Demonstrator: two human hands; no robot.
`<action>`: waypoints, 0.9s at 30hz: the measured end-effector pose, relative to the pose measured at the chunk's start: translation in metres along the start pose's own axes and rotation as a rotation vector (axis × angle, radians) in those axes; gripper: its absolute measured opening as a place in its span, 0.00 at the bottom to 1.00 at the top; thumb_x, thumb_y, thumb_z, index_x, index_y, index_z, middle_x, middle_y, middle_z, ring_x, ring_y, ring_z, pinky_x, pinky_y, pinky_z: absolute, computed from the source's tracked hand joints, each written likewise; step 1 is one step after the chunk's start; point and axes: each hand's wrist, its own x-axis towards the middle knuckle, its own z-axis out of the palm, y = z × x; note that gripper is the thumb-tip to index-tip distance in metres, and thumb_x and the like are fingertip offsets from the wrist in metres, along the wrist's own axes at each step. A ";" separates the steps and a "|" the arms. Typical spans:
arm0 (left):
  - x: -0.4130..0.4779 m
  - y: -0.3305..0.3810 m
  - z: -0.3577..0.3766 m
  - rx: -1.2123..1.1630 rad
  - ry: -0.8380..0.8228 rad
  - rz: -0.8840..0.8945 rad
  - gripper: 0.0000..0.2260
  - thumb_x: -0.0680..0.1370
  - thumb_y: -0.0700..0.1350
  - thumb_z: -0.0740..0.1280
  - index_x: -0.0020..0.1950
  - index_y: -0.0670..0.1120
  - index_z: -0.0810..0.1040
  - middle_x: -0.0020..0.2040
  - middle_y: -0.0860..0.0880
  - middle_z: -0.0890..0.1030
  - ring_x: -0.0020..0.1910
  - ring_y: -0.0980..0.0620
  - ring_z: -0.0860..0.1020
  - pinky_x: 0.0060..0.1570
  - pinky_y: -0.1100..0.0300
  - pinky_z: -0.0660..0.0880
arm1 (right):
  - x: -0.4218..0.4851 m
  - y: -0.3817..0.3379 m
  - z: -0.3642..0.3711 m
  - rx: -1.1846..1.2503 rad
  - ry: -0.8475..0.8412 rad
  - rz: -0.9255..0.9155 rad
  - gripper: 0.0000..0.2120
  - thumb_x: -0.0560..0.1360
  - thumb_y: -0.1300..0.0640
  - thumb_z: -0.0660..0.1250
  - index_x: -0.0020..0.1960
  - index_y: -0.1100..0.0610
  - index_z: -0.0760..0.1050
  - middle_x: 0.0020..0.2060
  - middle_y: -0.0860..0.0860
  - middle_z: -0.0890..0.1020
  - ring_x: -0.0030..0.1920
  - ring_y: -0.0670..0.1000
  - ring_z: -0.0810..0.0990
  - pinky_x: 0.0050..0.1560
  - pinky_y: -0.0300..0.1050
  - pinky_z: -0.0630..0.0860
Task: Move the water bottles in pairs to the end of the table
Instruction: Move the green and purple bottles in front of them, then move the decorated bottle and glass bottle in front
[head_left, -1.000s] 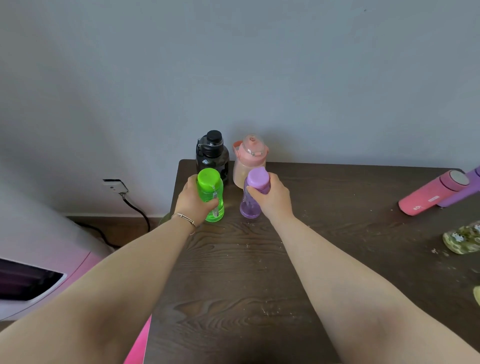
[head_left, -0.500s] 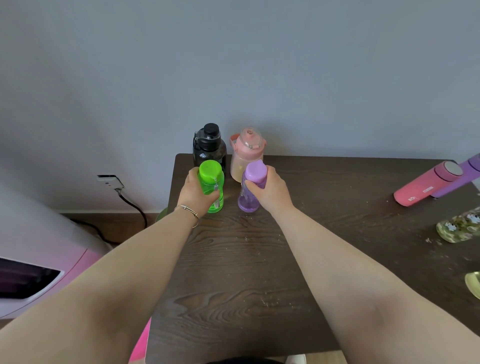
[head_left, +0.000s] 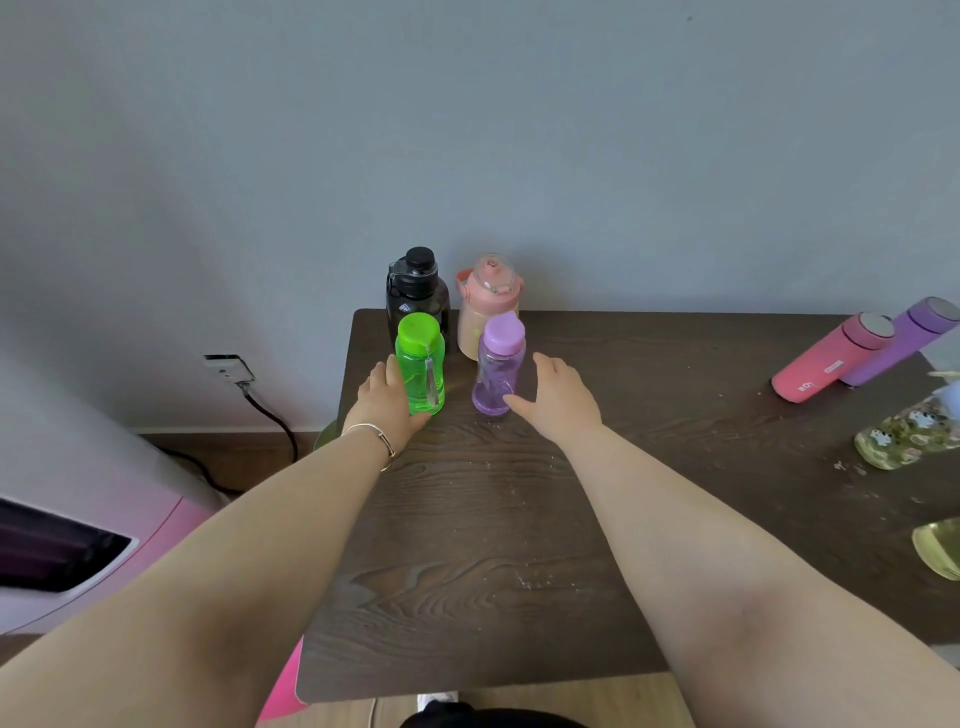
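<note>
A green bottle (head_left: 421, 364) and a purple bottle (head_left: 497, 364) stand upright side by side near the left end of the dark wooden table (head_left: 478, 519). Behind them stand a black bottle (head_left: 415, 286) and a pink-lidded bottle (head_left: 485, 291) against the wall. My left hand (head_left: 387, 402) is open just left of the green bottle, its thumb by the base. My right hand (head_left: 558, 397) is open just right of the purple bottle, fingers spread, holding nothing.
At the right, a pink flask (head_left: 831, 358) and a purple flask (head_left: 906, 338) stand next to each other. A patterned bottle (head_left: 906, 434) lies near the right edge, a yellowish object (head_left: 940, 551) below it. A pink appliance (head_left: 78, 551) sits left of the table.
Both hands have let go of the green and purple bottles and drawn back a little. The bottles now stand free on the table.
</note>
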 end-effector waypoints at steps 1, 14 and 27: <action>-0.006 -0.001 0.002 0.072 -0.008 0.013 0.47 0.78 0.56 0.73 0.84 0.39 0.47 0.82 0.38 0.56 0.81 0.37 0.59 0.78 0.43 0.65 | -0.006 0.005 0.001 -0.049 0.001 -0.025 0.39 0.76 0.39 0.67 0.79 0.57 0.57 0.75 0.57 0.67 0.74 0.59 0.66 0.68 0.55 0.70; -0.104 0.099 0.040 0.448 0.034 0.171 0.42 0.81 0.60 0.66 0.84 0.43 0.48 0.84 0.41 0.54 0.83 0.40 0.56 0.81 0.45 0.59 | -0.106 0.111 -0.032 -0.247 0.089 -0.115 0.37 0.79 0.40 0.63 0.80 0.56 0.55 0.77 0.54 0.65 0.78 0.57 0.58 0.78 0.57 0.54; -0.173 0.289 0.105 0.505 0.059 0.398 0.40 0.82 0.60 0.64 0.85 0.43 0.47 0.84 0.42 0.52 0.84 0.41 0.52 0.83 0.45 0.56 | -0.227 0.280 -0.105 -0.219 0.221 0.087 0.37 0.78 0.41 0.65 0.79 0.57 0.57 0.76 0.55 0.66 0.78 0.57 0.59 0.77 0.57 0.54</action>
